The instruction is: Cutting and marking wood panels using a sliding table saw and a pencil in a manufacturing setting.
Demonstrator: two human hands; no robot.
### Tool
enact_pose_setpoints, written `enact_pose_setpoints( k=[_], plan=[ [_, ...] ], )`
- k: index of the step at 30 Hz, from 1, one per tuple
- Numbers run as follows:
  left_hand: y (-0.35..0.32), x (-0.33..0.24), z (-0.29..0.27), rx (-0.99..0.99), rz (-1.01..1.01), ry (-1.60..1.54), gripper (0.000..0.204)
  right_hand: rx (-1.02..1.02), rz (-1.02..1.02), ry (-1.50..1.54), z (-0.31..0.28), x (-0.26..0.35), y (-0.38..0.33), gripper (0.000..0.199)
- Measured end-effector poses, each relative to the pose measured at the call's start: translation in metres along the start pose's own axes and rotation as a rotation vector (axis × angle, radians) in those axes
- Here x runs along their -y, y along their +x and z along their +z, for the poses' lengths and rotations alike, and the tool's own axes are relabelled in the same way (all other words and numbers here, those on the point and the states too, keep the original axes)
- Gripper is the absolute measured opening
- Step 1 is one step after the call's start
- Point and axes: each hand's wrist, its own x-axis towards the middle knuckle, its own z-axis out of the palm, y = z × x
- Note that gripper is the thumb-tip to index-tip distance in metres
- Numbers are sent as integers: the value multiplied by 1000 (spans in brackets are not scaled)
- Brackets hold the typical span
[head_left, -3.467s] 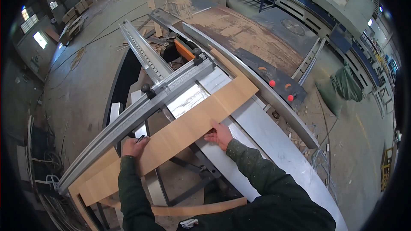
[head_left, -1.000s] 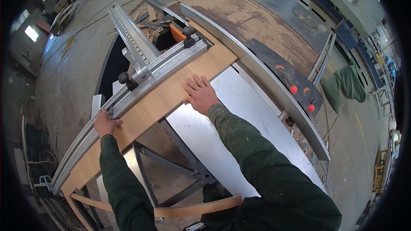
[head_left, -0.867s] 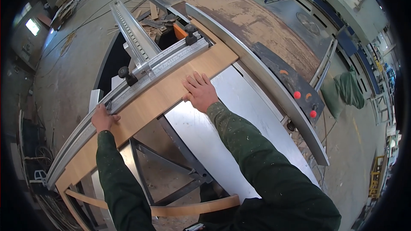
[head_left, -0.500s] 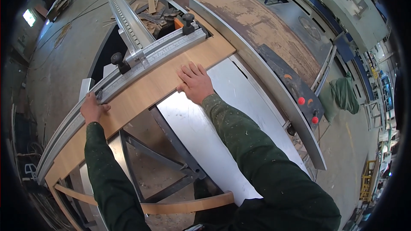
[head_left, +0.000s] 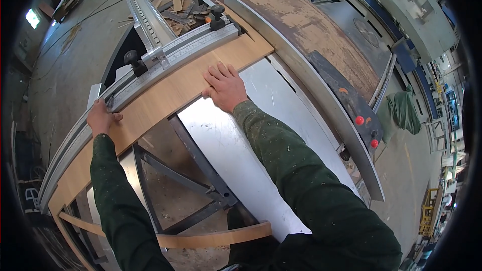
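Note:
A long light-brown wooden board [head_left: 163,92] lies along an aluminium crosscut fence [head_left: 173,59] on the sliding table of a panel saw. At the left, the board joins a narrow wooden strip [head_left: 216,239] that curves across the lower view. My left hand [head_left: 102,119] is closed round the fence at the board's far edge, its thumb resting on the board. My right hand [head_left: 226,88] lies flat on the board near its right end, fingers stretched forward. Two black knobs [head_left: 134,63] stand up from the fence. Below the board is the shiny metal sliding table [head_left: 236,145].
A long metal rail [head_left: 311,78] runs along the sliding table's right side. Beyond it lies the dusty saw top [head_left: 301,15]. Wood offcuts [head_left: 183,17] are piled past the fence. A dark angled support frame [head_left: 186,175] sits under the board. A green sack [head_left: 404,110] stands at the right.
The board, the fence and both my hands have moved a little forward and left past the saw top. My hands keep their places on the fence and the board.

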Motion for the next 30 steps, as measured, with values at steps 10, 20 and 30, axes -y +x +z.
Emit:
enact_pose_setpoints(
  k=[10,20,30],
  plan=[
    [32,5,2,-6,7,34,66,6,7,-6,20,-4,24,52],
    [54,9,-2,-10,6,23,67,-16,12,5,29,-4,47,51],
    [58,19,7,-12,19,20,68,19,26,23,36,3,52,51]
  ],
)
